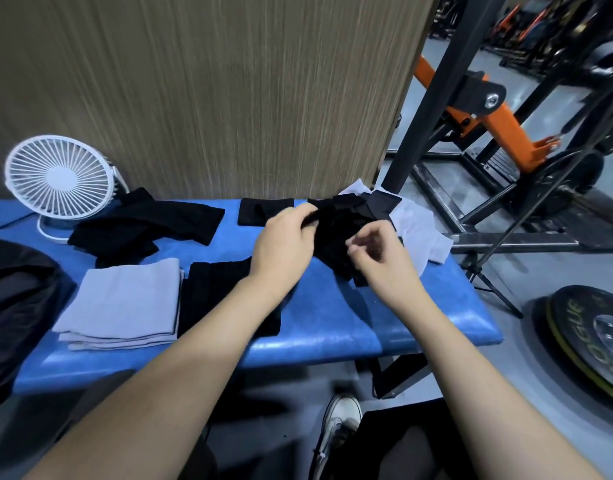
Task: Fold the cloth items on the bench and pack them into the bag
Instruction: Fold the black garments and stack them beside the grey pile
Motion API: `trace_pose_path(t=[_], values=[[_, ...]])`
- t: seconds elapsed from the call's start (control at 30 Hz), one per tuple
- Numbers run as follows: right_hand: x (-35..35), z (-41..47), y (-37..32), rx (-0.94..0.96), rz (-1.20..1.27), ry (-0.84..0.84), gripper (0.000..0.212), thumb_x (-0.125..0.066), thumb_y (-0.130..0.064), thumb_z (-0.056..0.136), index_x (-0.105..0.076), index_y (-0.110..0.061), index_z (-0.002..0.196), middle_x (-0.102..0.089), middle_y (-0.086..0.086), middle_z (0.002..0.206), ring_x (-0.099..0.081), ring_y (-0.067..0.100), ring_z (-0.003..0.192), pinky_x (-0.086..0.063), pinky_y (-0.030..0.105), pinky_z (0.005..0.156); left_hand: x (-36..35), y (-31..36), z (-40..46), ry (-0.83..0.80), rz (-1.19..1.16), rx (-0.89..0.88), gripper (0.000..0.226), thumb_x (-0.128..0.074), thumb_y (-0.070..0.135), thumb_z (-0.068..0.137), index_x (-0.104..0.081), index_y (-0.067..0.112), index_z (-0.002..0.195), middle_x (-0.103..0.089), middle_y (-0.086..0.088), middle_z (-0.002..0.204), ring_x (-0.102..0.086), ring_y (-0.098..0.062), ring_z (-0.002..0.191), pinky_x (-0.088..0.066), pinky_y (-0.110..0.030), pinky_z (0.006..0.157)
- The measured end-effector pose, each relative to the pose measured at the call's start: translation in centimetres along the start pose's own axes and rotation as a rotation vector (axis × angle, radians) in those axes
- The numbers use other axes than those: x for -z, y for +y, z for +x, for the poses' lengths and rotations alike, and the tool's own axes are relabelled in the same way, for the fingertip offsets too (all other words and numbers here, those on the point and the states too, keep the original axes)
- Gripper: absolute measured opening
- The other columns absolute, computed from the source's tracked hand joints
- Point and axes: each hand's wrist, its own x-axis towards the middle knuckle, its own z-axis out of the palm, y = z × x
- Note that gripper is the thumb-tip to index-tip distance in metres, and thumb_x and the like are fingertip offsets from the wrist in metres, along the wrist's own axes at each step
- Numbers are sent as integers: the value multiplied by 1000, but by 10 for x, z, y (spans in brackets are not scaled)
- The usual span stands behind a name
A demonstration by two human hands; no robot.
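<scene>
Both hands work at a crumpled black cloth (336, 233) toward the far right of the blue tabletop (333, 327). The left hand (284, 244) has its fingers (307, 216) curled over the cloth's upper left edge and pinches it there. The right hand (381, 254) is at the cloth's near right side with its fingers (358, 242) bent inward; it is blurred, and I cannot tell whether they have hold of the fabric or only hover just above it. Under and beside the black cloth lies a white cloth (419, 233), spilling over the tabletop's right end. A small folded black piece (255, 211) lies flat just left of the left hand, at the far edge. Nearer, under the left forearm, a black folded cloth (215, 292) lies flat — just beside it to the left is a grey folded cloth (125, 303), neatly squared in several layers. Further back on the left is a loose black heap (142, 226), touching the base of a white fan (59, 178) that stands upright on the tabletop. The dark bag (17, 306) sits at the far left, only partly in view. A wood-grain panel (211, 91) rises behind the tabletop. On the floor to the right are a black-and-orange frame (499, 126) and a weight plate (589, 334) — well apart from the cloths. A sneaker (339, 424) shows below.
</scene>
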Motion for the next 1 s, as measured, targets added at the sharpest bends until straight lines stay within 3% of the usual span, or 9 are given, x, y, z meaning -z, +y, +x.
trace_pose_path(t=[0.1, 0.17, 0.33, 0.43, 0.6, 0.67, 0.73, 0.83, 1.0], values=[[-4, 6, 7, -77, -91, -87, 26, -68, -15, 90, -49, -19, 109, -63, 1, 113, -64, 15, 102, -59, 39, 78, 14, 0, 6, 38, -72, 13, 21, -49, 17, 96, -63, 32, 100, -66, 11, 97, -59, -13, 93, -44, -26, 67], [-8, 11, 6, -108, -76, -81, 38, -71, -18, 89, -48, -21, 119, -59, 1, 116, -64, 16, 104, -58, 40, 83, 23, 3, 5, 57, -69, -2, 19, -48, 18, 93, -61, 33, 97, -65, 12, 95, -60, -13, 91, -50, -35, 73], [-21, 26, -3, -252, 73, 10, 63, -73, -19, 88, -37, -20, 139, -54, -1, 117, -60, 9, 69, -57, 36, 69, 51, 14, 2, 58, -202, -43, 14, -51, 23, 93, -64, 28, 93, -68, 9, 82, -64, -14, 83, -54, -43, 76], [-28, 30, -11, -231, 135, -36, 73, -73, -11, 86, -32, -25, 146, -55, -1, 116, -62, 10, 69, -51, 23, 60, 71, 16, 0, -2, -355, -92, 15, -53, 14, 95, -66, 19, 92, -68, 6, 83, -63, -11, 83, -51, -32, 79], [-42, 36, -14, -4, -129, -45, 56, -73, -35, 68, -57, -39, 121, -53, -1, 126, -47, 22, 123, -41, 44, 108, 90, 4, 1, -65, -572, -67, 19, -51, 12, 94, -67, 5, 100, -67, -17, 94, -60, -18, 91, -46, -38, 85], [-44, 36, -19, -8, -184, 1, 24, -69, -43, 68, -60, -39, 90, -60, -5, 112, -51, 25, 116, -43, 50, 102, 95, 0, 0, -42, -642, -20, 19, -51, 13, 94, -70, 10, 98, -68, -9, 91, -62, -18, 91, -47, -39, 85], [-41, 34, -25, -60, -106, 36, 18, -70, -39, 75, -55, -29, 77, -63, -6, 88, -61, 22, 92, -52, 48, 87, 99, -5, 0, -3, -700, 65, 21, -52, 16, 95, -72, 21, 91, -71, -1, 90, -66, -18, 91, -51, -43, 88], [-27, 33, -24, -103, 42, 26, 27, -73, -25, 83, -52, -8, 81, -57, 0, 71, -51, 15, 67, -44, 34, 66, 103, -18, 2, 52, -737, 174, 22, -55, 22, 94, -72, 28, 81, -73, -2, 90, -68, -23, 93, -49, -58, 96], [-4, 25, -16, -159, 141, 66, 26, -77, -25, 79, -56, -12, 87, -61, 4, 73, -57, 16, 71, -43, 33, 68, 102, -47, 6, 67, -641, 274, 18, -58, 20, 95, -74, 24, 89, -76, -1, 90, -71, -22, 90, -54, -56, 91]])
